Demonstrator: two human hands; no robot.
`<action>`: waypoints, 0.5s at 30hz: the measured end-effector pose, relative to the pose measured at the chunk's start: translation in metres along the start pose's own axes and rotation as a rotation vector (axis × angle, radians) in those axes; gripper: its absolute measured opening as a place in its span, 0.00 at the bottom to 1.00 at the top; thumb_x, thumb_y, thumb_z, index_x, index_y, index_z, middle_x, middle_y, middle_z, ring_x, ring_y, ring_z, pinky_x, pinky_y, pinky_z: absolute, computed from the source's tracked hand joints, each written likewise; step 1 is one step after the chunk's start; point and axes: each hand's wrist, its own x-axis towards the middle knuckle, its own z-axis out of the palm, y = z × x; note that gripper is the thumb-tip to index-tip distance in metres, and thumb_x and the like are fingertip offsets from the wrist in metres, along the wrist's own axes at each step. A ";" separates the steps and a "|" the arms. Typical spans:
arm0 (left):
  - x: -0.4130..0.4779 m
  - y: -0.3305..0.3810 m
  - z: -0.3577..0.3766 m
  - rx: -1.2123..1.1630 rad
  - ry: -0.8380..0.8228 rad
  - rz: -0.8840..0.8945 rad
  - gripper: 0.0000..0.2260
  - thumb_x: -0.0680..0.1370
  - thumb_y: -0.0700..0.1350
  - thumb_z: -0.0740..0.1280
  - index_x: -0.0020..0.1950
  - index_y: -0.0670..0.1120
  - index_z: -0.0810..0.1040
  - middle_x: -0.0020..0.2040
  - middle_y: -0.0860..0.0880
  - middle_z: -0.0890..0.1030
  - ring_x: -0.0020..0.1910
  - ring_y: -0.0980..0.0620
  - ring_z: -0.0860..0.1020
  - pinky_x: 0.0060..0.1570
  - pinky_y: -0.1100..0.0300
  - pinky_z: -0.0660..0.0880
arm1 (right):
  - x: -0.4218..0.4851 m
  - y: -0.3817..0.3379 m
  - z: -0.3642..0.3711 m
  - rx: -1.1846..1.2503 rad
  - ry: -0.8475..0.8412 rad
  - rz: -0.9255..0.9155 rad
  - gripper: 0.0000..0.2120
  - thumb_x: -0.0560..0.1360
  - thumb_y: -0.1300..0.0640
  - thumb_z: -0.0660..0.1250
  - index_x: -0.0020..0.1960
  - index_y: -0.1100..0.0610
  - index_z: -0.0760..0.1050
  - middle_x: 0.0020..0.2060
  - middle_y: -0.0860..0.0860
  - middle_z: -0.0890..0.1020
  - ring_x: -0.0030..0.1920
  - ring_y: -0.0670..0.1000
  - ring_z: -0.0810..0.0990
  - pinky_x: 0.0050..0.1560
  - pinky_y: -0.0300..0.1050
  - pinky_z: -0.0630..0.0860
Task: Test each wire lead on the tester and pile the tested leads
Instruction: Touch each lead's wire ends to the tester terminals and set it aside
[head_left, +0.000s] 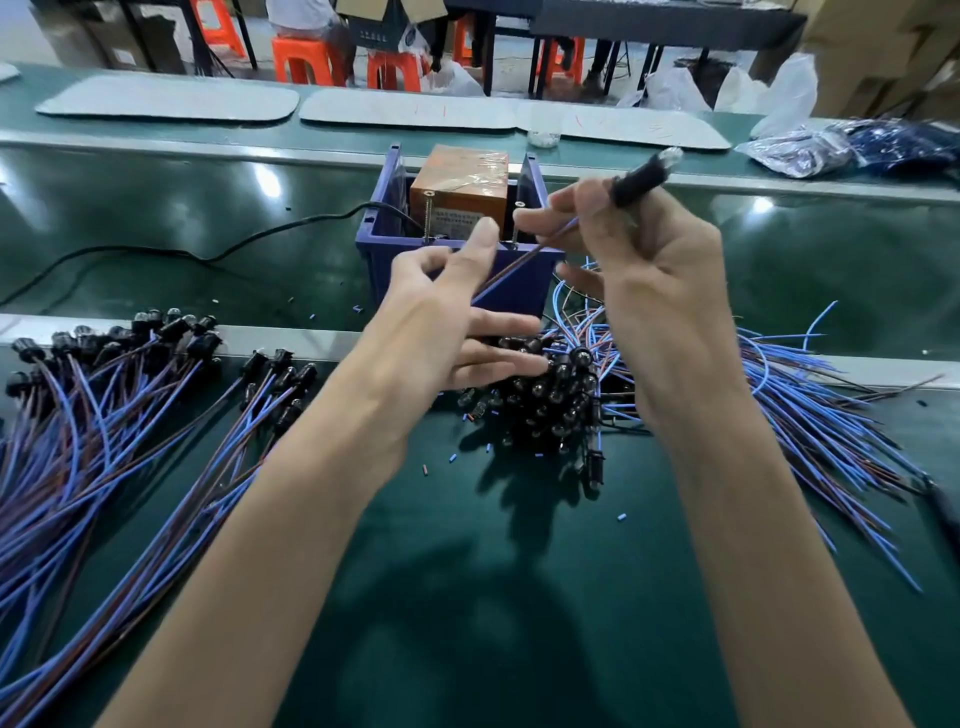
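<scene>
Fingers of the right hand (649, 270) pinch one wire lead (639, 176) just below its black socket, holding it tilted above the orange tester (460, 192) in a blue bin (374, 228). The left hand (441, 322) is spread loosely, fingers nearly straight, and the lead's wires run past its palm. A pile of leads (104, 415) lies near left, and a heap of leads (561, 389) lies right.

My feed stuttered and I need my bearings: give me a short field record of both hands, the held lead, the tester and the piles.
left hand: fingers straight, beside the lead's free wire end; touch unclear
right hand: pinches wire lead, bulb socket pointing up-right
tester: orange box in blue bin, behind the hands
aligned pile: leads laid out at left
tangled heap: leads under and right of the hands
</scene>
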 end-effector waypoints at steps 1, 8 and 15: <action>0.002 -0.001 0.000 -0.081 0.034 -0.028 0.22 0.80 0.58 0.59 0.70 0.50 0.60 0.50 0.40 0.83 0.39 0.44 0.85 0.34 0.63 0.80 | 0.000 -0.003 0.000 0.061 0.019 0.012 0.08 0.81 0.54 0.60 0.46 0.55 0.75 0.41 0.47 0.86 0.45 0.45 0.84 0.43 0.37 0.78; 0.012 -0.004 -0.017 -0.380 0.395 0.263 0.15 0.82 0.35 0.57 0.63 0.51 0.59 0.51 0.45 0.75 0.36 0.54 0.83 0.39 0.62 0.79 | -0.001 -0.013 -0.004 0.258 0.120 0.044 0.10 0.83 0.53 0.55 0.47 0.55 0.71 0.26 0.47 0.76 0.29 0.46 0.78 0.36 0.43 0.80; 0.009 -0.011 -0.010 0.118 0.376 0.452 0.19 0.80 0.28 0.48 0.56 0.53 0.56 0.52 0.44 0.74 0.23 0.59 0.77 0.26 0.70 0.71 | 0.002 -0.008 -0.008 0.345 0.166 0.173 0.05 0.78 0.64 0.64 0.50 0.57 0.77 0.28 0.47 0.60 0.26 0.43 0.56 0.21 0.33 0.58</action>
